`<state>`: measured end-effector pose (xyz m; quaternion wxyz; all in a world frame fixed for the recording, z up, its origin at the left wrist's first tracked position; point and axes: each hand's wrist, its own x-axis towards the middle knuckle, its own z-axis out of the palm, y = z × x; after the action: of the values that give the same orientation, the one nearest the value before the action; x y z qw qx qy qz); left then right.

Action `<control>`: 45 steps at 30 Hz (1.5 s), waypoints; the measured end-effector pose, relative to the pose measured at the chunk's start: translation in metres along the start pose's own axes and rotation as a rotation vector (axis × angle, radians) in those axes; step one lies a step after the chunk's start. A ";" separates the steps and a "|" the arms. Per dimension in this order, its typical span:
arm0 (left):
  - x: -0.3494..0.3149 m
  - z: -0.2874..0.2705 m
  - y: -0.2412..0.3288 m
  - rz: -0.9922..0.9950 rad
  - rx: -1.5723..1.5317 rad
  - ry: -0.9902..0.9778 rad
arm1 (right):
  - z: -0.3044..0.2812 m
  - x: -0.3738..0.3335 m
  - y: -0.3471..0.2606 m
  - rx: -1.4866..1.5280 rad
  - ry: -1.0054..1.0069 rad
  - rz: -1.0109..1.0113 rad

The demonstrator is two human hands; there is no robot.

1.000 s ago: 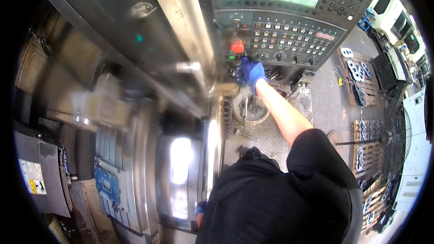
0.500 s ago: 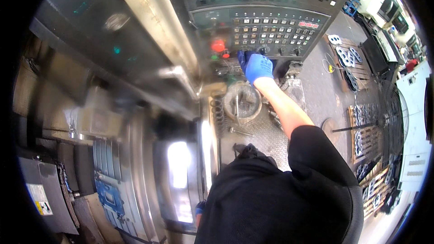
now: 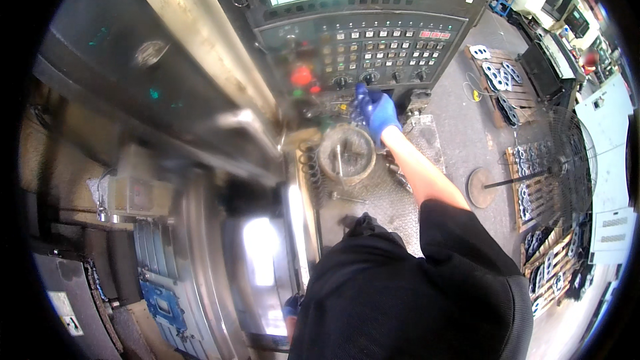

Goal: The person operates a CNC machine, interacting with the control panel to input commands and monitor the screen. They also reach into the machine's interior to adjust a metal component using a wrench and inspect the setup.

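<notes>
My right hand (image 3: 377,111), in a blue glove, is just below the lower edge of the machine's control panel (image 3: 440,30). Its fingers look loosely apart with nothing held, close under a black rotary knob (image 3: 369,79). Rows of small buttons and a red mushroom push button (image 3: 301,75) are on the panel, above and to the left of the hand. At the bottom, my left hand (image 3: 292,305) shows only as a bit of dark blue glove beside my black shirt; its fingers are hidden.
Left of me is the machine's open interior, with a blue fixture (image 3: 162,305) on its slotted bed. Beneath my right forearm is a round dish (image 3: 347,177) with a metal tool across it. A standing fan (image 3: 567,167) and pallets (image 3: 527,97) of flat metal parts are at right.
My right hand has come down off the panel's knob area, and its fingers have loosened. The whole view has shifted slightly, with the panel now farther left. The left hand shows slightly more.
</notes>
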<state>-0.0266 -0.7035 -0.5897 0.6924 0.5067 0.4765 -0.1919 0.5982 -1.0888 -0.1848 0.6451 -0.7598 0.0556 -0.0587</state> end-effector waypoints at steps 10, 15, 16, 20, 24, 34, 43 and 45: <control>0.001 0.006 -0.011 0.212 0.841 -0.039 | -0.046 0.020 0.010 0.214 0.101 0.210; 0.007 0.008 -0.002 0.242 0.900 -0.040 | -0.045 0.017 0.026 0.140 0.089 0.204; 0.009 0.009 0.000 0.246 0.898 -0.037 | -0.045 0.012 0.031 0.140 0.073 0.260; 0.012 0.012 0.005 0.284 1.013 -0.032 | -0.041 -0.003 0.057 0.156 0.037 0.296; 0.005 0.016 0.000 0.476 1.121 -0.044 | -0.041 -0.008 0.089 0.105 -0.052 0.402; -0.025 0.048 -0.024 0.094 0.683 0.032 | -0.010 -0.021 0.120 -0.113 -0.264 0.314; -0.113 0.133 -0.036 -0.233 -0.515 0.311 | 0.060 -0.026 0.154 -0.172 -0.561 0.233; -0.129 0.148 -0.041 -0.268 -0.616 0.346 | 0.074 -0.028 0.143 -0.129 -0.597 0.206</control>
<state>-0.0500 -0.8791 -0.4962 0.6904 0.2328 0.6838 -0.0402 0.5810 -1.0349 -0.3382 0.5862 -0.7730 -0.0559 0.2361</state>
